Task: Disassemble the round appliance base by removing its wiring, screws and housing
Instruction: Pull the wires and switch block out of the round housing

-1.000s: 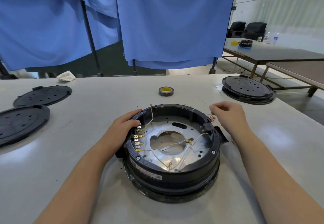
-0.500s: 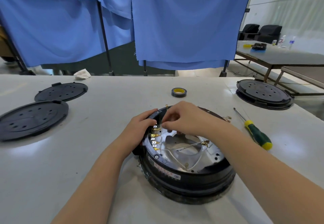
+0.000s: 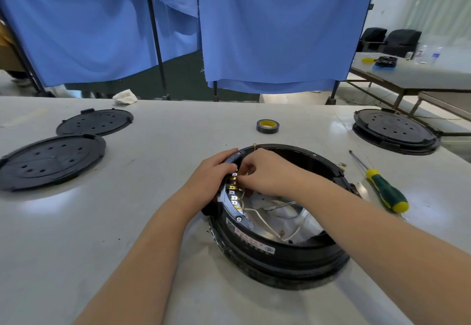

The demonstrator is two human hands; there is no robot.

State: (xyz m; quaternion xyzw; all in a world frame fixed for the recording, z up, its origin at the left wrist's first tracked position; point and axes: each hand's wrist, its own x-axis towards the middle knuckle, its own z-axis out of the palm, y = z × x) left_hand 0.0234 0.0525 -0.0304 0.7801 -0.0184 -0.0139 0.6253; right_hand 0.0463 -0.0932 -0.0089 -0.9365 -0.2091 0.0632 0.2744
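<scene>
A round black plastic appliance base sits open-side up on the pale grey bench, near its front edge. The left hand curls over the base's left rim, gripping it. The right hand reaches inside, its fingertips bunched at a row of small brass terminals; whether that grip actually pinches one of the thin white wires is hidden by the fingers. The right forearm covers much of the shiny metal floor. A green-and-yellow-handled screwdriver lies to the right. A black tape roll lies beyond, and flat perforated black discs rest far left.
</scene>
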